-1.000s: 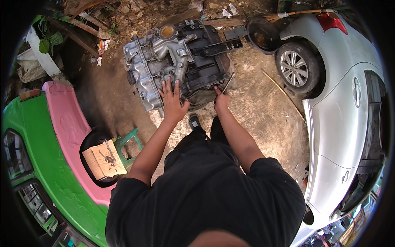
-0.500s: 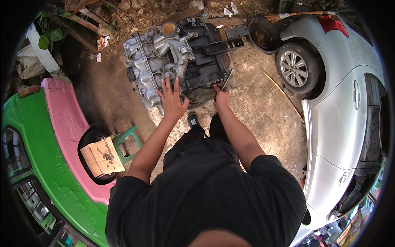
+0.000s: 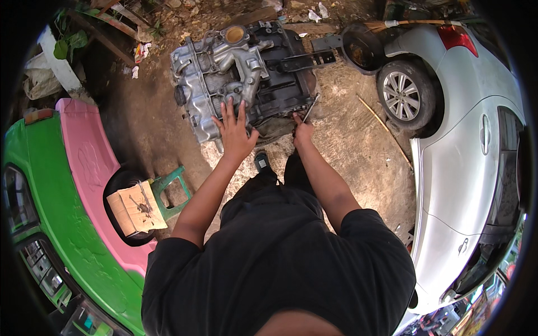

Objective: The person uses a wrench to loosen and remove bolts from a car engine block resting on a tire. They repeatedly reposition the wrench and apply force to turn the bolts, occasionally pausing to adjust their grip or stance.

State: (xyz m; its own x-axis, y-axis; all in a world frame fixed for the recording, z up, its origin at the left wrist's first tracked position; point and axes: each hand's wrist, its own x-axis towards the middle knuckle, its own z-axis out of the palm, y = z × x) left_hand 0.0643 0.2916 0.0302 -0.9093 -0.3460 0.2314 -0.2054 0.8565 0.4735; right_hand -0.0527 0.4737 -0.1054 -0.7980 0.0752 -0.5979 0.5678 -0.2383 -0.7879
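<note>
A large engine (image 3: 235,84) lies on the ground in front of me, silver on its left part and dark on its right. My left hand (image 3: 237,134) rests with spread fingers on its near silver side and holds nothing. At the near right edge of the engine, my right hand (image 3: 303,132) is closed round a slim silver wrench (image 3: 311,107). The wrench slants up and away to the right; its lower end is hidden by the hand. What the curled fingers touch beneath the engine's edge cannot be made out.
A silver car (image 3: 457,168) stands on the right, its rear wheel (image 3: 401,92) beside a round black pan (image 3: 361,49). A green and pink vehicle (image 3: 84,168) is on the left. Near it are a green stool (image 3: 175,187) and stained cardboard (image 3: 134,208). A thin stick (image 3: 384,130) lies on the ground.
The view has shifted slightly. Both hands keep their places on the engine, and the wrench keeps about the same slant.
</note>
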